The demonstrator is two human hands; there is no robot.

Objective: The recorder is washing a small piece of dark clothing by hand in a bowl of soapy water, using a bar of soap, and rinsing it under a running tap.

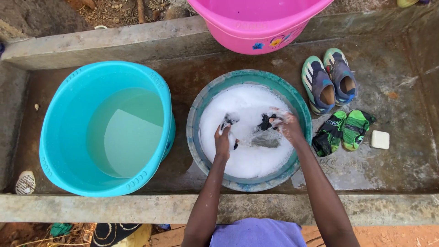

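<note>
head view, single frame, all positions taken from the teal basin at centre, which is filled with white foam hiding the water and most of what lies in it. left hand sits over the left part of the foam, fingers closed around one end of a dark garment; only scraps of that cloth break the suds, so its shape and kind cannot be told. right hand is at the upper right of the foam, coated in lather, grasping the other end of the same cloth; its fingertips are blurred and partly buried. a grey patch shows in the foam between the hands, nature unclear. left of the basin, just beside it, stands a turquoise tub holding clear water. beyond the basin, a pink tub is cut off by the top edge. right of the basin lie a pair of blue-and-green shoes, below them green-and-black socks, then a white soap bar. all rest in a wet concrete trough. far left, a small pale brush-like item, hard to identify.
</note>
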